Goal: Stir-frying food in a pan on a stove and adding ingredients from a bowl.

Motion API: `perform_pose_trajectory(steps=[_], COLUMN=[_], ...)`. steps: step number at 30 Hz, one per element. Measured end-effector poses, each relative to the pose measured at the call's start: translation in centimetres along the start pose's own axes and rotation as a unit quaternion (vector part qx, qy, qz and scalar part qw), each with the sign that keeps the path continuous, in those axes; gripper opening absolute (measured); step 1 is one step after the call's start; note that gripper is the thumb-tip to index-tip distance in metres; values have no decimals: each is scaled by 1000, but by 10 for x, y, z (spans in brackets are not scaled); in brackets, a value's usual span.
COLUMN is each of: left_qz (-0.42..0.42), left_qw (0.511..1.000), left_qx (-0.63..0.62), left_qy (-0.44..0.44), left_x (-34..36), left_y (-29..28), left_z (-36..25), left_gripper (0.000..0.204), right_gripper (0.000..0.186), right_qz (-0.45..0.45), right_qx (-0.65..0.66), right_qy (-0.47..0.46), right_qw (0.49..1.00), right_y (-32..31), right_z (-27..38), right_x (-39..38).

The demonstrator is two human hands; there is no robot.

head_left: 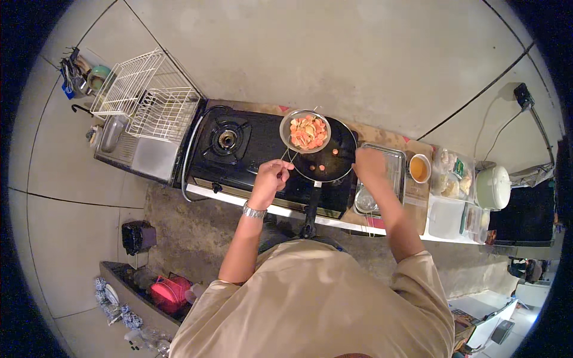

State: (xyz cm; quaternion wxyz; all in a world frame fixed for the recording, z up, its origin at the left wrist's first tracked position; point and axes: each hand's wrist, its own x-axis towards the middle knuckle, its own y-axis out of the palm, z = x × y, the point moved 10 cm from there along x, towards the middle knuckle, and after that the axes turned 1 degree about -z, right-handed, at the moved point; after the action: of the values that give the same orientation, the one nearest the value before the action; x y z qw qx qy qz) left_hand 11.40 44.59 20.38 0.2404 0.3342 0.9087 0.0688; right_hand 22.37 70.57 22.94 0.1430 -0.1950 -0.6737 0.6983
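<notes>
Over a pan (341, 164) with loose bits (322, 167), strainer (286, 132) of orange-coloured slices (309, 132)

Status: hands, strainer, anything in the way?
Left hand gripping strainer by its handle. Right hand beside frying pan, grip unclear. Strainer loaded with carrot slices, over pan. Glass tray crowds pan's right side.

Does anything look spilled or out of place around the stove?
Nothing looks clearly spilled or damaged. Mildly odd: a few orange slices sit loose in the frying pan, apart from the heap in the strainer.
</notes>
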Motion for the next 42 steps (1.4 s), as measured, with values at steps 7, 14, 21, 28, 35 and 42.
perform_pose_trajectory(steps=[7,14,21,28,35,42], left_qz=[-3,-8,-9,14,1,18], left_qw=[1000,1000,1000,1000,1000,1000], left_qx=[-10,-16,-3,-6,-1,-9], left_qy=[-12,-11,-22,-22,-11,-14], left_x=[2,4,9,7,15,26], left_y=[-4,-9,-5,6,-6,-20], left_z=[3,6,15,16,9,-6], left_gripper=[25,24,24,27,28,27], right_gripper=[25,39,41,45,35,11], right_qz=[6,10,-106,-80,43,32], right_qx=[5,58,142,127,66,36], right_qy=[2,-38,0,-17,-31,-34], right_qw=[1000,998,984,989,996,998], right_y=[2,-55,-131,-126,-54,-30], right_z=[3,24,15,22,25,59], right_x=[2,-44,-54,-54,-43,-29])
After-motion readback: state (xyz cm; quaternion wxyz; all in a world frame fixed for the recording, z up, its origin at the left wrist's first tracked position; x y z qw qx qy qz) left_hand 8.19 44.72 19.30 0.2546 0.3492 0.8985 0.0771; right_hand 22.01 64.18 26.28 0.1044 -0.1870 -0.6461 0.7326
